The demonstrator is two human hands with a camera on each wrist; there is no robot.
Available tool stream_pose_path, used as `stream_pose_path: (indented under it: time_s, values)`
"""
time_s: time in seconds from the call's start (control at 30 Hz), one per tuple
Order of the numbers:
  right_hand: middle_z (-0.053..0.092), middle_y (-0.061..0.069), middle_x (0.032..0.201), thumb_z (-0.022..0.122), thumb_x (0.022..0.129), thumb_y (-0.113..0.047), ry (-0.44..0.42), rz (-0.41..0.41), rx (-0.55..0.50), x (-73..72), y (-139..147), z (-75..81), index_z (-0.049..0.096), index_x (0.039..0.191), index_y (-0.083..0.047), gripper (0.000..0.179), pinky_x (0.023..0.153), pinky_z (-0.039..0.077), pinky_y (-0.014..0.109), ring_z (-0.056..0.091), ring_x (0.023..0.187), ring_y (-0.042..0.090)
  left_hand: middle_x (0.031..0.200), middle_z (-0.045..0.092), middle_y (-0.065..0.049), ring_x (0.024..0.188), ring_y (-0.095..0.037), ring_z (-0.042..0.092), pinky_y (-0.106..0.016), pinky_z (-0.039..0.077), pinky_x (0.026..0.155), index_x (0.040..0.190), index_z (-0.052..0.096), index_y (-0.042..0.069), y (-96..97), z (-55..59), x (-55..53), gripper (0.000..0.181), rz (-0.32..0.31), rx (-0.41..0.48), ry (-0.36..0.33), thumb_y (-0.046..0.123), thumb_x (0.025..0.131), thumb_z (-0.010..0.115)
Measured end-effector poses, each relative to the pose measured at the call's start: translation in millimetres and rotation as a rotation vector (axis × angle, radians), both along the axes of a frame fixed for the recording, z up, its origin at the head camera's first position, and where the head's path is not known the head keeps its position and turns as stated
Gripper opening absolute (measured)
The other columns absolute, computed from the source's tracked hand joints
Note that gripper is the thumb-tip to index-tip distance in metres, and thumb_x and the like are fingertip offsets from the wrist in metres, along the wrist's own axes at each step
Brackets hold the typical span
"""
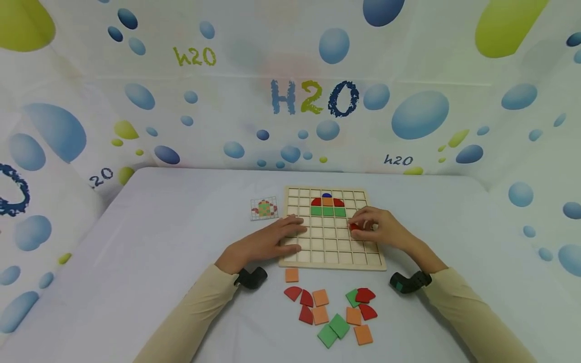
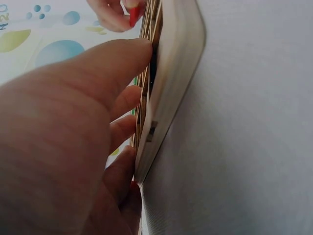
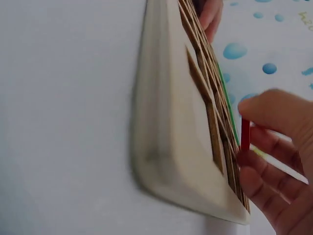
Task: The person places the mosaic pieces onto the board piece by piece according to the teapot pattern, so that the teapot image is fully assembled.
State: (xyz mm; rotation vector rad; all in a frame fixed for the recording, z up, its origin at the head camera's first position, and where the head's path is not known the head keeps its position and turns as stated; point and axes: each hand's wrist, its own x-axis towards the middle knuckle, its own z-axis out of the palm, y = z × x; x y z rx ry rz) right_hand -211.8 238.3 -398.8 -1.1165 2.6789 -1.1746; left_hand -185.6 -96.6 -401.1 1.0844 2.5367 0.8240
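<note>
A wooden grid board (image 1: 317, 263) lies on the white table. Near its top sit a blue half-round tile (image 1: 327, 195), an orange square tile (image 1: 327, 201) between two red quarter-round tiles (image 1: 315, 202), and a row of green square tiles (image 1: 328, 212). My right hand (image 1: 385, 229) pinches a red tile (image 3: 246, 134) between thumb and fingers over the board's right part; its full outline is hidden by the fingers. On the board's left edge rests my left hand (image 1: 272, 239), fingers spread fairly straight, holding nothing.
A pattern card (image 1: 264, 208) lies left of the board. In front of the board are scattered loose tiles: orange squares (image 1: 320, 315), red quarter-rounds (image 1: 293, 293) and green squares (image 1: 327, 336). A patterned cloth (image 1: 204, 131) hangs behind the table.
</note>
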Motion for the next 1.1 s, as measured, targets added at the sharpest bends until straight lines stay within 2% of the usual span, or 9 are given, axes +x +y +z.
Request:
stream_pose_path:
  time_s: [0.27, 0.43, 0.67, 0.83, 1.1]
  values:
    - [0.066, 0.011, 0.093, 0.075, 0.083, -0.001, 0.036, -0.096, 0.021, -16.8, -3.3, -0.2, 0.073, 0.1, 0.002, 0.018, 0.066, 0.052, 0.022, 0.057, 0.076, 0.018, 0.156, 0.033, -0.013, 0.149, -0.03, 0.017, -0.048, 0.022, 0.118, 0.145, 0.045, 0.006, -0.5, 1.6, -1.0, 0.054, -0.003, -0.003, -0.001, 0.03, 0.099, 0.058]
    - [0.066, 0.008, 0.092, 0.076, 0.083, -0.004, 0.005, -0.157, 0.04, -23.7, -9.1, 2.7, 0.074, 0.097, -0.002, 0.014, 0.065, 0.049, 0.022, 0.055, 0.074, 0.014, 0.156, 0.034, -0.013, 0.149, -0.03, 0.018, -0.047, 0.023, 0.118, 0.145, 0.046, 0.005, -2.4, 2.6, -3.0, 0.053, -0.008, -0.002, -0.001, 0.029, 0.099, 0.058]
    - [0.065, 0.009, 0.09, 0.076, 0.084, -0.008, -0.049, -0.249, 0.057, -26.5, -13.4, 3.5, 0.075, 0.095, -0.004, 0.011, 0.06, 0.045, 0.023, 0.055, 0.073, 0.014, 0.156, 0.033, -0.013, 0.149, -0.03, 0.018, -0.047, 0.023, 0.118, 0.145, 0.046, 0.005, -4.2, 3.2, -5.6, 0.053, -0.019, -0.019, 0.003, 0.031, 0.099, 0.057]
    - [0.065, 0.01, 0.092, 0.074, 0.087, -0.007, -0.094, -0.271, 0.038, -27.2, -12.8, -0.3, 0.074, 0.097, -0.003, 0.011, 0.061, 0.046, 0.022, 0.056, 0.072, 0.013, 0.155, 0.034, -0.013, 0.148, -0.03, 0.018, -0.047, 0.023, 0.118, 0.145, 0.046, 0.005, -6.7, 3.8, -7.8, 0.053, -0.024, -0.019, 0.002, 0.029, 0.099, 0.058]
    - [0.065, 0.011, 0.091, 0.072, 0.087, -0.006, -0.063, -0.317, 0.03, -28.3, -20.0, -2.7, 0.075, 0.094, -0.002, 0.009, 0.058, 0.045, 0.022, 0.055, 0.07, 0.012, 0.155, 0.034, -0.013, 0.148, -0.031, 0.018, -0.047, 0.023, 0.118, 0.145, 0.046, 0.005, -9.6, 5.6, -12.6, 0.053, -0.036, -0.021, 0.002, 0.029, 0.099, 0.058]
